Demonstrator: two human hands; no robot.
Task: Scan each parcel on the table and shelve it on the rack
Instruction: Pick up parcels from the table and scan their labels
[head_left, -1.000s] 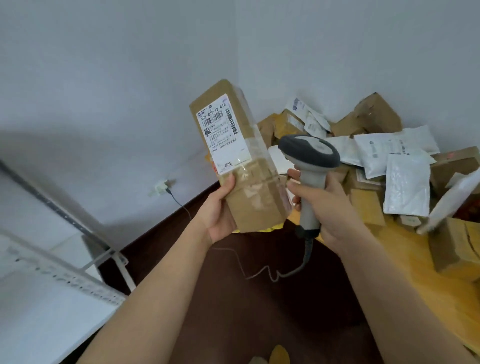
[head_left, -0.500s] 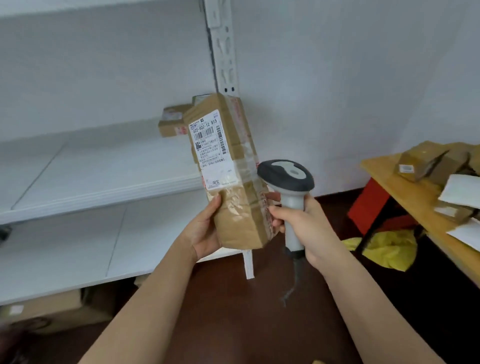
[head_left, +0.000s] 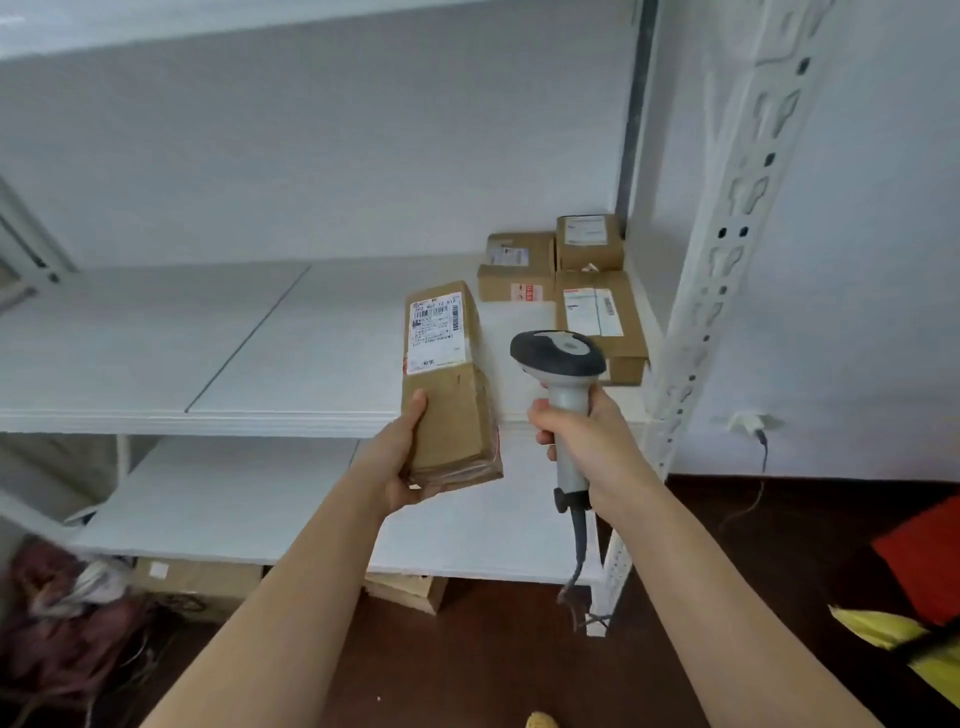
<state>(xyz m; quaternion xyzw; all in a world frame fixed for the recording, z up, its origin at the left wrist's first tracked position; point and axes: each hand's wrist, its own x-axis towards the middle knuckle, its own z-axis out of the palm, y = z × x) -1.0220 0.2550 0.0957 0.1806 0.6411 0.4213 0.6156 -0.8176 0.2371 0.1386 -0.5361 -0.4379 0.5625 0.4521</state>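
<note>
My left hand (head_left: 400, 462) grips the lower end of a long brown cardboard parcel (head_left: 447, 415), its white label facing me. The parcel leans forward over the front edge of the white rack's middle shelf (head_left: 208, 364). My right hand (head_left: 587, 441) holds a grey barcode scanner (head_left: 558, 358) by the handle, just right of the parcel, its cable hanging down. Three brown boxes (head_left: 519, 265) (head_left: 589, 241) (head_left: 602, 317) lie at the shelf's back right corner.
A white perforated upright (head_left: 727, 234) stands at the rack's right end. The lower shelf (head_left: 234, 499) sits below, with cardboard boxes (head_left: 197, 577) on the dark floor beneath. A wall socket (head_left: 748, 421), a red object (head_left: 924, 556) and yellow plastic (head_left: 893, 634) are at right.
My view has swung from the parcel table to the rack and come closer. The parcel has tipped forward toward the middle shelf. The scanner has stayed beside it.
</note>
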